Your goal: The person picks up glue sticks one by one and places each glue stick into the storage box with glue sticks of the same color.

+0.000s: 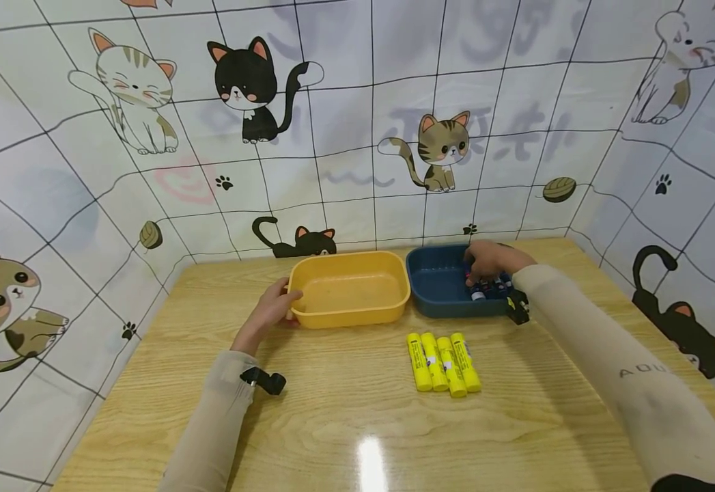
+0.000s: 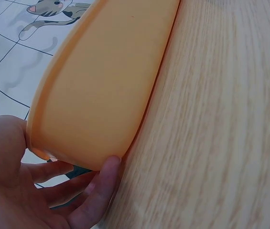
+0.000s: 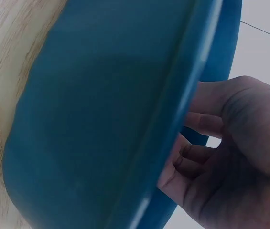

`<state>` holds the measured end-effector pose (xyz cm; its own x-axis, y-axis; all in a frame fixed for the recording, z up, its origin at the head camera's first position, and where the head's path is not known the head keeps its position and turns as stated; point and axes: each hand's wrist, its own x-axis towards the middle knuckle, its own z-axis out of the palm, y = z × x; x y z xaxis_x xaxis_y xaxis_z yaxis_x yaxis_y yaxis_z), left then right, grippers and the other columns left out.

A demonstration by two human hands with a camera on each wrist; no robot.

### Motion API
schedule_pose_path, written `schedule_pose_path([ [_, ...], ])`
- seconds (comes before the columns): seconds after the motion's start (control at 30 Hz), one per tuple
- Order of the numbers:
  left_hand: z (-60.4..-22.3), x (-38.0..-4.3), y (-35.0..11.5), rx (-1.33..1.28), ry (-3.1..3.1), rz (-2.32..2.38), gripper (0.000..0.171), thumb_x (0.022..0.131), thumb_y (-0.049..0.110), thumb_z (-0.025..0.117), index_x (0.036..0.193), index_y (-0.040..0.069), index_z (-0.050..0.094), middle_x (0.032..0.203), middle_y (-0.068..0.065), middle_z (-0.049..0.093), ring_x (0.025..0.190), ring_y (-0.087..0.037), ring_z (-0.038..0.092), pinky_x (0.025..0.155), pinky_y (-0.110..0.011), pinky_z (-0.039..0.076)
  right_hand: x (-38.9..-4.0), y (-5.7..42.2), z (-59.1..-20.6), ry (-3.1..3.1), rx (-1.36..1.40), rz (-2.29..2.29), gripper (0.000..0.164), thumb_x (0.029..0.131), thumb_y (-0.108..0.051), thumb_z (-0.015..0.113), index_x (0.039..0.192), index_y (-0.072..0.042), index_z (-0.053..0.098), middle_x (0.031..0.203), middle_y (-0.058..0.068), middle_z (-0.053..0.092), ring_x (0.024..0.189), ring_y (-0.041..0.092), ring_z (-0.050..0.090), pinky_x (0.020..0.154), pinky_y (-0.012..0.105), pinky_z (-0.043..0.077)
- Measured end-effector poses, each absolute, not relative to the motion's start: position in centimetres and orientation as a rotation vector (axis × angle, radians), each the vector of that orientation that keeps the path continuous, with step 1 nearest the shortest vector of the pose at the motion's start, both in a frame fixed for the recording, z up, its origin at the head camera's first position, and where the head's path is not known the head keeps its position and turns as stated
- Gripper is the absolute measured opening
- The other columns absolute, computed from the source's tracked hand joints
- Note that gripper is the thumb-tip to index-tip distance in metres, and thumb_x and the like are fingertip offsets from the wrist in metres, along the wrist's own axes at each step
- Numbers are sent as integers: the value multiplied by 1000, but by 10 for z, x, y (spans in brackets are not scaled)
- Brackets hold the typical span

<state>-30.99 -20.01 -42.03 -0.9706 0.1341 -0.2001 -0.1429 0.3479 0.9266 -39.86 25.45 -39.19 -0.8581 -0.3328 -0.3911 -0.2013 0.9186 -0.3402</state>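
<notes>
At its left end, a yellow plastic basin (image 1: pixel 349 320) is gripped by my left hand (image 1: pixel 273 305), the thumb over the rim and the fingers along the outside wall. The left wrist view shows those fingers (image 2: pixel 107 176) against its end. My right hand (image 1: pixel 489 260) reaches down into the dark blue basin (image 1: pixel 440 307) beside it, over several small dark items (image 1: pixel 486 288) with some white parts. In the right wrist view, the blue wall (image 3: pixel 96 114) hides the right fingertips, so I cannot tell whether they pinch an item.
Several yellow glue-stick-like tubes (image 1: pixel 443 365) lie side by side on the wooden table (image 1: pixel 332 396), in front of the blue basin. Behind the basins rises a white wall covering (image 1: pixel 345 150) with cartoon cats and grid lines, which also runs along both sides.
</notes>
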Motion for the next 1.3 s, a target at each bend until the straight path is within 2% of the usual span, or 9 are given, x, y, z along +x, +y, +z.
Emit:
schedule_pose_path([
  [0.2, -436, -321, -206, -28, 2395, 1679, 55, 99, 21, 49, 149, 9, 30, 134, -23, 46, 105, -37, 59, 75, -49, 61, -402, 253, -392, 2635, -408, -399, 63, 90, -13, 67, 138, 16, 37, 54, -3, 51, 43, 7, 39, 47, 23, 39],
  [0.3, -444, -327, -210, -36, 2414, 1680, 54, 99, 23, 49, 148, 11, 32, 135, -22, 46, 104, -34, 59, 72, -46, 61, -399, 251, -388, 2685, -405, -366, 62, 91, -18, 66, 138, 12, 39, 84, 12, 66, 53, 12, 51, 53, 28, 46],
  [0.37, -448, -329, -211, -30, 2431, 1677, 53, 99, 24, 49, 148, 13, 33, 134, -21, 47, 103, -32, 60, 68, -42, 62, -395, 252, -384, 2732, -425, -355, 61, 91, -22, 66, 138, 9, 42, 110, 22, 63, 64, 17, 59, 60, 33, 51],
  [0.43, -448, -329, -211, -32, 2436, 1675, 53, 99, 24, 49, 148, 13, 33, 134, -21, 47, 103, -32, 60, 67, -41, 62, -390, 253, -378, 2775, -460, -375, 59, 92, -25, 65, 136, 6, 44, 119, 26, 59, 72, 23, 63, 66, 38, 53],
  [0.57, -450, -330, -210, -20, 2442, 1672, 54, 99, 24, 50, 148, 12, 32, 134, -21, 47, 103, -32, 60, 67, -41, 62, -368, 255, -365, 2847, -557, -547, 51, 93, -26, 64, 133, 1, 49, 102, 19, 67, 76, 27, 66, 65, 36, 54],
  [0.7, -453, -327, -210, -20, 2441, 1665, 55, 99, 25, 50, 149, 13, 32, 133, -21, 48, 102, -31, 60, 68, -42, 62, -329, 252, -358, 2917, -682, -736, 41, 92, -29, 64, 126, -8, 54, 86, 8, 67, 68, 19, 62, 58, 32, 51],
  [0.9, -452, -322, -212, -43, 2453, 1661, 54, 98, 25, 50, 148, 13, 32, 133, -21, 48, 96, -28, 61, 66, -40, 62, -269, 243, -373, 2839, -875, -915, 35, 91, -30, 66, 120, -14, 58, 82, -2, 65, 65, 8, 60, 55, 26, 53],
  [1.07, -448, -322, -209, -19, 2428, 1664, 56, 98, 25, 50, 149, 13, 30, 136, -21, 46, 100, -30, 61, 69, -44, 62, -242, 243, -390, 2735, -854, -815, 40, 88, -31, 69, 122, -15, 56, 88, -4, 66, 73, 6, 61, 60, 22, 54],
  [1.3, -446, -325, -209, -2, 2428, 1658, 55, 99, 26, 49, 149, 14, 31, 136, -21, 46, 105, -33, 60, 70, -45, 62, -244, 247, -402, 2653, -732, -683, 62, 81, -40, 75, 130, -11, 51, 89, -4, 64, 78, 11, 61, 64, 23, 53],
])
